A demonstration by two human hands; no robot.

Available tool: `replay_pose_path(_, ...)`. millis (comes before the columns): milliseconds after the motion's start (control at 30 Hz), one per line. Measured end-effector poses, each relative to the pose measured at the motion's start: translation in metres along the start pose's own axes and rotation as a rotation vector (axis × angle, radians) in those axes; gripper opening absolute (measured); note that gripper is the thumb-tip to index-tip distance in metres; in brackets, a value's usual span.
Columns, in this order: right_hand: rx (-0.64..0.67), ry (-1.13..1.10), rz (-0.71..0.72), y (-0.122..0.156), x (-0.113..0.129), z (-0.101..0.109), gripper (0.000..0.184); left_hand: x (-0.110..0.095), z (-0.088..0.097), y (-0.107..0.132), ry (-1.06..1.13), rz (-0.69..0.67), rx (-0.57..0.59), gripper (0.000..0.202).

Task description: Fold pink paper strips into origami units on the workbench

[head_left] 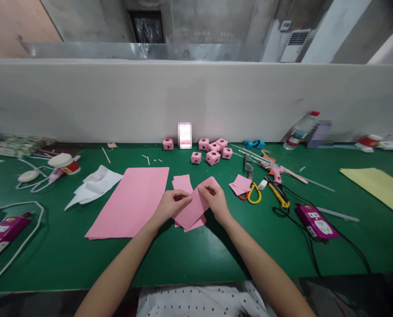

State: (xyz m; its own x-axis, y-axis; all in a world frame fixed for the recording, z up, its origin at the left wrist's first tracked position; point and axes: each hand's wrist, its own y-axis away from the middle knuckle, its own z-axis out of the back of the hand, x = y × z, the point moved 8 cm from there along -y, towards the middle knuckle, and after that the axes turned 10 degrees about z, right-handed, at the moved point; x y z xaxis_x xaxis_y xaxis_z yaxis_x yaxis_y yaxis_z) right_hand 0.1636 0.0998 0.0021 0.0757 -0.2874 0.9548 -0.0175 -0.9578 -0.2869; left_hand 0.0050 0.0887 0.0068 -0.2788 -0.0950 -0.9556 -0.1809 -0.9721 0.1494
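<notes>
A small pink paper strip (196, 207) lies tilted on the green table (196, 259), over other pink strips (182, 182). My left hand (172, 204) pinches its left edge with curled fingers. My right hand (214, 198) pinches the top edge of the same piece, fingers closed on it. A large pink sheet (132, 202) lies flat just left of my left hand. Several folded pink paper cubes (213, 154) sit at the back of the table near the white wall.
Small pink squares (241, 184), yellow-handled scissors (253, 193), a utility knife (278, 193) and a glue gun (276, 172) lie to the right. A purple power strip (317, 222) and black cable are further right, a yellow sheet (378, 187) beyond. White paper (94, 185) and a tape roll (64, 162) lie left.
</notes>
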Motion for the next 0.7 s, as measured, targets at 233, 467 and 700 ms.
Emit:
replay_pose_path(233, 0.022, 0.003, 0.02, -0.003, -0.004, 0.001, 0.022, 0.004, -0.007, -0.001, 0.052, 0.033, 0.07, 0.028)
replay_pose_path(467, 0.229, 0.153, 0.063, 0.003, -0.007, -0.015, 0.023, -0.003, -0.004, 0.0, 0.024, -0.029, 0.048, 0.032)
replay_pose_path(700, 0.32, 0.119, -0.049, 0.007, -0.021, -0.022, 0.029, -0.004, 0.002, -0.001, -0.058, -0.128, -0.025, 0.027)
